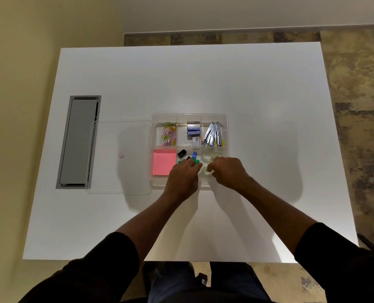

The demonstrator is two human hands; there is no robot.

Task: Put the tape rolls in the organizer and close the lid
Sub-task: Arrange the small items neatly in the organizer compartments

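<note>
A clear plastic organizer (226,130) with several compartments stands open in the middle of the white table. Its near right compartment holds clear tape rolls (207,155). My right hand (228,171) is over that compartment, fingers closed on one tape roll (208,171) at its near end. My left hand (182,178) is beside it, over the near middle compartment, fingertips touching the same roll. The clear lid (120,157) lies flat on the table just left of the organizer.
Other compartments hold coloured paper clips (170,134), blue staple boxes (193,129), metal clips (213,135), a pink sticky pad (164,161) and small black, blue and green items (187,155). A grey cable hatch (77,142) sits in the table at the left.
</note>
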